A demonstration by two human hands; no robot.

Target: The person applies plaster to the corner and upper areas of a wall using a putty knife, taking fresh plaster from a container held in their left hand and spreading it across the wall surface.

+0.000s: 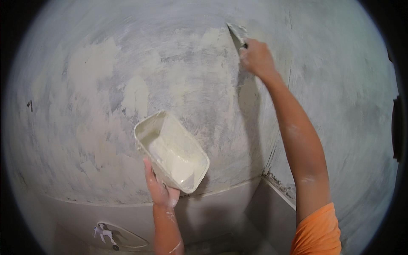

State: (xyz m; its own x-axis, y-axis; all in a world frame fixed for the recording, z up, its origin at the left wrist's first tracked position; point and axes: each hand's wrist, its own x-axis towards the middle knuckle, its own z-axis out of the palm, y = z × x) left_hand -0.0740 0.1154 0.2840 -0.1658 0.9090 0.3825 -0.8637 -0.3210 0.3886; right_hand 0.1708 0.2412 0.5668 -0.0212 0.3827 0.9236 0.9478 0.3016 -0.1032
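My left hand [160, 189] is wrapped round the underside of a pale rectangular plastic tub [193, 146], tilted so its inside faces me. Wet off-white filler [180, 165] lies in the tub, mostly toward its lower right end, and smears its walls. Higher up and to the right, my right hand [257, 57] is closed on a putty knife [238, 35]. The blade carries some filler and is held at the upper wall; whether its edge touches the surface I cannot tell. Uneven pale patches and grey streaks cover the wall [102, 140].
A second wall [348, 106] meets this one at a corner on the right. Below, a pale ledge line [123, 205] tops smooth lower panels. A shower hose with a hand sprayer [104, 233] hangs at the lower left. A dark object [398, 127] stands at the right rim.
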